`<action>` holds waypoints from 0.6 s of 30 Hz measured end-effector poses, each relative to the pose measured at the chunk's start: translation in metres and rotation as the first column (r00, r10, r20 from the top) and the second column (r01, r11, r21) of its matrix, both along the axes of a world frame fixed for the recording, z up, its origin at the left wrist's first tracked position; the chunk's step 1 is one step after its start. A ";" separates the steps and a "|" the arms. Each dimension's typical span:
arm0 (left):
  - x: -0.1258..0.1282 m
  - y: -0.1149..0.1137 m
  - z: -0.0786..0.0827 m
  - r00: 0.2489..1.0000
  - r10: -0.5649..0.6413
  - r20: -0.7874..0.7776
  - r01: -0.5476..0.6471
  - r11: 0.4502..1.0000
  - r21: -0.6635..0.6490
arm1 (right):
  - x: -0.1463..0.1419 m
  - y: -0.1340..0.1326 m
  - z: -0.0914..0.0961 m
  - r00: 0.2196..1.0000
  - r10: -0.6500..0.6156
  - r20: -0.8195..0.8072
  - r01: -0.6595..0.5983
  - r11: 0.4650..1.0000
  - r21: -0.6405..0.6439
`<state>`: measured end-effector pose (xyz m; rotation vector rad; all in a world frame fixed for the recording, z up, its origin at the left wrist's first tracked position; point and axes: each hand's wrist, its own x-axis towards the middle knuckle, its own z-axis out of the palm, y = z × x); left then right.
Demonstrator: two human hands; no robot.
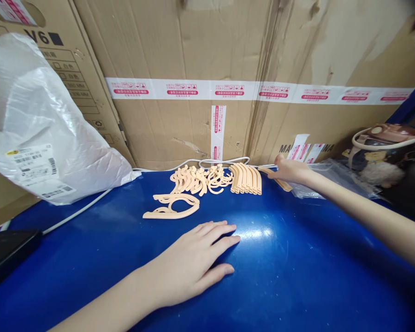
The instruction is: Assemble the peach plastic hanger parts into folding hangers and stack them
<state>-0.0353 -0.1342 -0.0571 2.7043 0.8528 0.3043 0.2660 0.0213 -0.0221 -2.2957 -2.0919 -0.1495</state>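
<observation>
My left hand [204, 260] lies palm down on the blue tabletop [280, 281], fingers spread and holding nothing. Beyond its fingertips is a folded beige plastic hanger [174, 207] with two curved arms. Behind that are a heap of small curved beige pieces [190, 179], several hook-shaped pieces [219, 177], and a neat row of curved hanger arms [246, 179]. At the right end of the row my right hand [292, 169] reaches over more curved arms [282, 184], thumb and fingers apart. Whether it touches them, I cannot tell.
Large cardboard boxes [180, 124] stand along the back. A white plastic mailing bag [55, 133] leans at the left, above a dark flat device [12, 251] and a white cable [78, 212]. Clear plastic bags [342, 177] and a small bag with a handle [380, 147] lie at the right.
</observation>
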 end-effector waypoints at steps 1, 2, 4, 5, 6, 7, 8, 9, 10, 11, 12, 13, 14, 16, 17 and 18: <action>0.000 0.000 0.000 1.000 -0.002 0.005 0.002 1.000 0.005 | 0.000 -0.006 0.005 1.000 -0.001 0.000 0.001 0.999 0.035; -0.001 -0.001 0.000 1.000 -0.001 0.015 0.001 1.000 0.011 | -0.002 -0.014 0.010 1.000 0.010 -0.002 -0.010 0.997 0.070; -0.002 -0.001 0.001 0.998 0.027 0.053 -0.029 0.999 0.030 | -0.009 -0.036 0.016 0.996 0.091 -0.014 -0.088 0.989 0.116; -0.003 -0.002 0.002 0.995 0.059 0.081 -0.062 0.997 0.042 | -0.015 -0.049 0.017 0.989 0.148 -0.025 -0.143 0.982 0.122; -0.004 -0.002 0.003 0.989 0.100 0.113 -0.106 0.993 0.053 | -0.023 -0.063 0.015 0.974 0.221 -0.044 -0.216 0.971 0.104; -0.004 -0.001 0.004 0.979 0.143 0.147 -0.154 0.986 0.060 | -0.032 -0.078 0.012 0.947 0.313 -0.073 -0.308 0.948 0.075; -0.004 -0.001 0.006 0.967 0.183 0.179 -0.197 0.978 0.063 | -0.043 -0.094 0.006 0.877 0.455 -0.153 -0.454 0.890 0.042; -0.004 -0.001 0.007 0.955 0.215 0.203 -0.231 0.971 0.058 | -0.053 -0.109 0.000 0.792 0.556 -0.250 -0.570 0.822 0.023; -0.004 -0.001 0.008 0.947 0.238 0.215 -0.253 0.966 0.047 | -0.063 -0.123 -0.006 0.719 0.624 -0.307 -0.646 0.763 0.038; -0.003 -0.001 0.009 0.945 0.250 0.212 -0.262 0.965 0.032 | -0.072 -0.134 -0.012 0.665 0.665 -0.339 -0.698 0.715 0.033; -0.003 0.000 0.009 0.947 0.252 0.198 -0.260 0.965 0.016 | -0.080 -0.144 -0.018 0.633 0.687 -0.357 -0.730 0.684 0.024; -0.002 0.000 0.009 0.953 0.248 0.176 -0.252 0.968 0.001 | -0.085 -0.150 -0.022 0.609 0.703 -0.366 -0.744 0.667 0.042; -0.002 0.000 0.009 0.960 0.239 0.149 -0.240 0.971 -0.012 | -0.089 -0.154 -0.025 0.597 0.713 -0.367 -0.750 0.658 0.058; -0.002 0.001 0.008 0.970 0.220 0.101 -0.218 0.975 -0.029 | -0.091 -0.156 -0.027 0.576 0.727 -0.373 -0.762 0.643 0.078; -0.003 0.002 0.007 0.973 0.215 0.084 -0.213 0.977 -0.035 | -0.091 -0.155 -0.027 0.566 0.731 -0.380 -0.768 0.635 0.078; -0.003 0.002 0.006 0.974 0.215 0.072 -0.212 0.976 -0.041 | -0.090 -0.154 -0.027 0.555 0.735 -0.390 -0.777 0.626 0.072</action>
